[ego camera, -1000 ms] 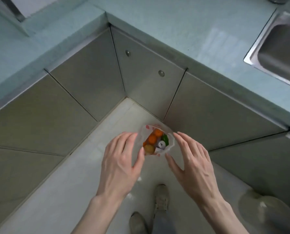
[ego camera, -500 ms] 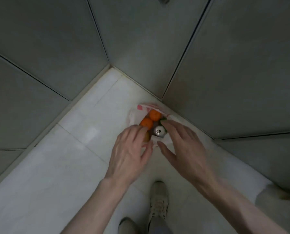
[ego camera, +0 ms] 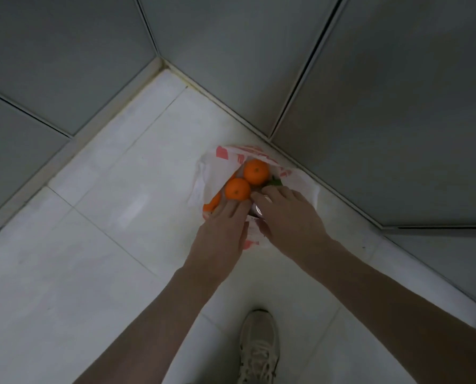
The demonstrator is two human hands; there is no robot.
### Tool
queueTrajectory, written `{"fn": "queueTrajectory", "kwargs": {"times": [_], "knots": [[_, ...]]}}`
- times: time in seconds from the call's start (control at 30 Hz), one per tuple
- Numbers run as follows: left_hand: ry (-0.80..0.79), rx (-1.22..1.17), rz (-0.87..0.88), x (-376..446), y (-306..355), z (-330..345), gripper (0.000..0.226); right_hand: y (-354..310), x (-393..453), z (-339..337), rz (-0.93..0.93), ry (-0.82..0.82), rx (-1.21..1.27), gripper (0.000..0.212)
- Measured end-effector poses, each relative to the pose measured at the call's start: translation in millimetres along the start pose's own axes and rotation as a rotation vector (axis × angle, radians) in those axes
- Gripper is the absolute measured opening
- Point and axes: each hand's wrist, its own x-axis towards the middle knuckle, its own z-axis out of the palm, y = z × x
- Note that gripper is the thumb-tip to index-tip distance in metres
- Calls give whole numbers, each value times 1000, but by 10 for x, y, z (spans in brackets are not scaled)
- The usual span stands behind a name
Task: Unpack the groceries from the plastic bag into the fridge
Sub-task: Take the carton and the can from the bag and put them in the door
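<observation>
A white plastic bag (ego camera: 207, 173) with red print sits open on the floor in the corner between the cabinets. Three oranges show inside it: the far orange (ego camera: 256, 171), the middle orange (ego camera: 237, 189) and one at the left edge (ego camera: 213, 204). A green item (ego camera: 275, 182) peeks out behind my right fingers. My left hand (ego camera: 220, 231) reaches into the bag with straight fingers, its tips against the middle orange. My right hand (ego camera: 289, 217) curls finger and thumb round a silver can (ego camera: 257, 211), whose top shows between my two hands.
Grey cabinet doors (ego camera: 383, 106) close in the corner on the left, back and right. The floor is pale tile (ego camera: 106, 217). My shoe (ego camera: 259, 345) stands at the bottom edge, below my right forearm.
My view has dropped from counter height down close to the floor. Both hands have moved forward into the bag, and my right hand has closed round the can.
</observation>
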Motion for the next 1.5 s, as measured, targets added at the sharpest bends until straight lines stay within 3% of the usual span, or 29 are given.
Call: {"fn": "queueTrajectory", "kwargs": {"times": [0.27, 0.5, 0.73, 0.8, 0.87, 0.93, 0.97, 1.07, 1.13, 1.23, 1.33, 1.43, 1.5], "knots": [[-311, 240, -171, 288, -206, 518, 56, 133, 304, 377, 101, -132, -59, 45], [-472, 385, -73, 447, -255, 798, 73, 181, 499, 599, 65, -188, -115, 40], [-223, 359, 34, 395, -409, 1070, 71, 246, 609, 668, 22, -263, -133, 37], [-214, 258, 14, 370, -432, 1065, 70, 286, 627, 673, 0, -269, -137, 36], [-336, 15, -103, 384, -394, 1028, 55, 326, 626, 714, -14, -272, -161, 38], [-310, -76, -59, 319, -451, 1072, 43, 354, 615, 756, -19, -285, -177, 46], [-297, -127, -90, 280, -537, 1152, 39, 364, 611, 773, -18, -284, -177, 50], [-118, -370, -423, 204, -672, 1316, 32, 368, 578, 765, -21, -272, -163, 49], [-96, -344, -476, 220, -517, 1043, 20, 362, 521, 712, -25, -271, -147, 44], [-196, -160, -246, 127, -240, 503, 37, 306, 367, 513, -24, -224, -144, 46], [-202, -93, -309, -66, -112, 160, 42, 188, 183, 155, 18, -216, -81, 56], [-201, 2, -236, -198, 149, -241, 57, 56, -47, -324, 28, -183, -54, 61], [-176, -35, -232, -283, 362, -571, 52, -39, -236, -690, 30, -153, -43, 69]]}}
